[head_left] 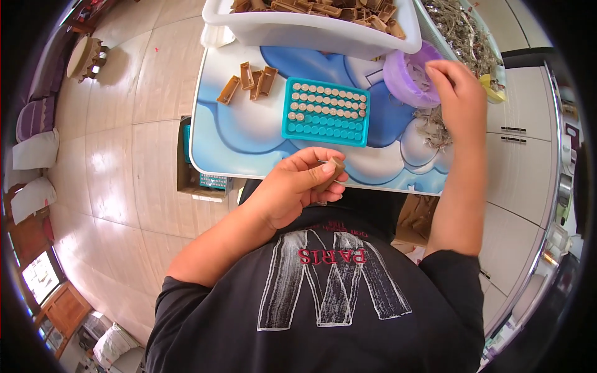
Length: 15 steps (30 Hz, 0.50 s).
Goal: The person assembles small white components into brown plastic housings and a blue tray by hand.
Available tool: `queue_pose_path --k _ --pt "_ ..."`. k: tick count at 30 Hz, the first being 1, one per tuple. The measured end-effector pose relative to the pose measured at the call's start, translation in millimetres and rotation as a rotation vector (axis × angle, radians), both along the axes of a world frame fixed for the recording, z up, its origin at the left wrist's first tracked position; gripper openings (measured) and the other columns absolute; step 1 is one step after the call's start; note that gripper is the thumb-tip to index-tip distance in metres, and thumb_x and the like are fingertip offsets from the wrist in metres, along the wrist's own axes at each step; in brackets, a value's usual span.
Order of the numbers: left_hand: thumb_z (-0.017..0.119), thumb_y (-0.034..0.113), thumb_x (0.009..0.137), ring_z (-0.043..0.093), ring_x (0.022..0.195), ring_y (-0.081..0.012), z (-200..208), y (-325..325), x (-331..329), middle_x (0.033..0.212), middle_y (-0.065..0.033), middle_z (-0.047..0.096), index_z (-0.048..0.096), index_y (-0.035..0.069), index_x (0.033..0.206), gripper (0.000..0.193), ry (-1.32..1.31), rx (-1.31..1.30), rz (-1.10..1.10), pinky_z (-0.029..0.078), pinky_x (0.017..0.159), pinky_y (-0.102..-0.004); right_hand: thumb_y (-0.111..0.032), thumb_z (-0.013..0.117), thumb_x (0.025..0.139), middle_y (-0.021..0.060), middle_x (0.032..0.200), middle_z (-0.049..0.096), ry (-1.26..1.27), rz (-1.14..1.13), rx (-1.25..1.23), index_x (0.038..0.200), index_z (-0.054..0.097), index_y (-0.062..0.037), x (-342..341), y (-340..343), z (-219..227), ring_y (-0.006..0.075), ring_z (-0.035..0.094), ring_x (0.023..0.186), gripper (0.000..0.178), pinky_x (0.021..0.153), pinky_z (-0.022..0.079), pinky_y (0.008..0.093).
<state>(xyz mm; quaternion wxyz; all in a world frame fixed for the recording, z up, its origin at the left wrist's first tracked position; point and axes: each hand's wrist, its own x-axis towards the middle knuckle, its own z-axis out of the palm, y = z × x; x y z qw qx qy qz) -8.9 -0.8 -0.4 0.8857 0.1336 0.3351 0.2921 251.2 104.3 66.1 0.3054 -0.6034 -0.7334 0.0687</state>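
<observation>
My left hand [298,183] is closed around a small tan-brown piece [337,165], held just off the table's near edge. What the piece looks like in full is hidden by the fingers. My right hand [459,93] hovers over the right rim of a purple bowl [390,78], thumb and fingertips pressed together; anything between them is too small to see. Small pale bits lie inside the bowl. Between the hands sits a teal tray [287,133] with rows of round wells, several rows filled with pale round pieces and the nearest wells showing bare teal.
Several brown trough-shaped pieces [264,82] lie left of the tray. A white tub [323,32] of more brown pieces stands at the back. Beside it, a long bin holds tangled thin metallic strips [463,31]. A similar clump [433,128] rests below the bowl. A box [202,186] stands under the table's left edge.
</observation>
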Motion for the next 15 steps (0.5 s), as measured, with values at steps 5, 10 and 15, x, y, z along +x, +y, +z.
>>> queue_pose_path --k 5,10,15 --pt "0.058 0.019 0.091 0.062 0.082 -0.0127 -2 1 -1 0.095 -0.0053 0.063 0.056 0.007 0.110 0.023 -0.003 0.029 0.037 0.051 0.076 -0.0277 -0.012 0.054 0.086 0.0127 0.092 0.066 -0.341 -0.007 -0.582 0.100 0.064 -0.0020 14 60 -22 0.0235 0.063 0.078 0.020 0.070 0.048 0.0332" --pt "0.056 0.019 0.092 0.061 0.081 -0.0132 -2 2 -2 0.096 -0.0054 0.062 0.057 0.008 0.110 0.022 0.070 0.041 0.067 0.050 0.078 -0.0287 -0.013 0.046 0.091 0.0121 0.097 0.067 -0.199 -0.021 -0.682 0.111 0.059 0.0010 14 73 -44 0.0231 0.063 0.081 0.028 0.075 0.049 0.0339" --pt "0.055 0.021 0.092 0.061 0.080 -0.0130 -1 2 -5 0.096 -0.0053 0.062 0.057 0.007 0.110 0.022 0.103 0.058 0.074 0.050 0.076 -0.0279 -0.005 0.051 0.084 0.0133 0.094 0.067 -0.208 0.011 -0.616 0.110 0.061 -0.0069 17 58 -19 0.0223 0.064 0.083 0.029 0.073 0.050 0.0335"
